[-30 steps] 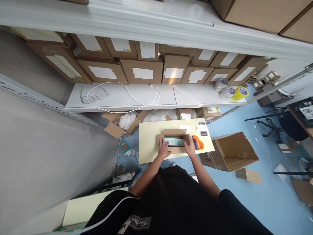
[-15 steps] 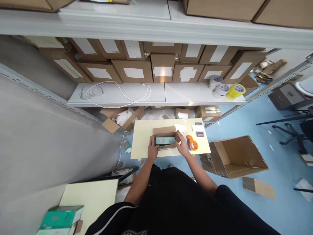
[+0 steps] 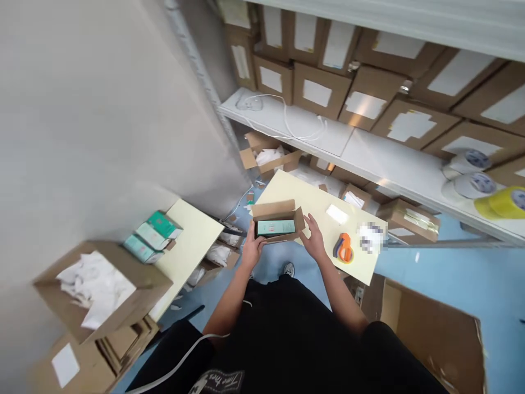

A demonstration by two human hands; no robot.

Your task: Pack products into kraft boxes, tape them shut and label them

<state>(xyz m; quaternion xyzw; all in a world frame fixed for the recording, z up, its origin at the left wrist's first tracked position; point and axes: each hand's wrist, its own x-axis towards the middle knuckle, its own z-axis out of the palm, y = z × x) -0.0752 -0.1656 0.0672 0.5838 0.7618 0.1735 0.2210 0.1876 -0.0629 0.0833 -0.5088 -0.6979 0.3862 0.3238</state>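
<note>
An open brown carton [image 3: 273, 207] with raised flaps is held between my two hands, near the left end of the pale table [image 3: 283, 186]. Inside it lies a mint-green box [image 3: 275, 227]. My left hand [image 3: 251, 249] grips the carton's left end, thumb over the near edge. At the right end, my right hand [image 3: 314, 238] is against the carton with its fingers curved round the corner. To the right on the table are an orange tape dispenser [image 3: 345, 249] and a white label sheet [image 3: 337, 214].
Shelving [image 3: 369, 148] with labelled cartons and tape rolls [image 3: 500, 203] runs along the back. At left, a second table [image 3: 184, 235] bears green boxes [image 3: 164, 224] beside a carton of white paper [image 3: 96, 284]. A large open carton [image 3: 438, 328] lies at lower right.
The view has swung left, bringing the second table and the paper-filled carton into sight. The held carton has moved left relative to the pale table, still between both hands.
</note>
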